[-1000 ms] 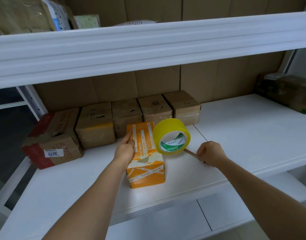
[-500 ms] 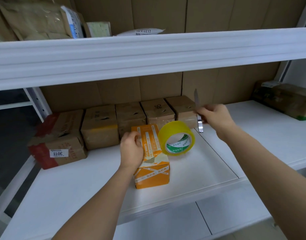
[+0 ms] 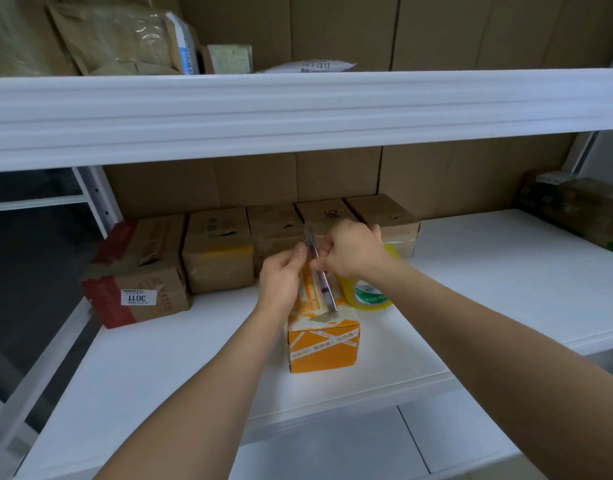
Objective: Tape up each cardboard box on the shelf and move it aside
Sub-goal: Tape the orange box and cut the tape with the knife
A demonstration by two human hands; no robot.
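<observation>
right hand (image 3: 353,252): grips utility knife (image 3: 320,271), now moved over orange box (image 3: 322,341) | left hand (image 3: 284,275): lifted off box, pinches knife | tape roll (image 3: 367,292): unmoved, shelf (image 3: 159,358) front edge

White metal shelving unit (image 3: 298,109), two tiers visible. Flattened cardboard sheets (image 3: 333,178) line the back as a wall. Perforated white upright (image 3: 100,199) at left, dark floor (image 3: 31,258) beyond it. Even, soft lighting, no harsh shadows.
</observation>
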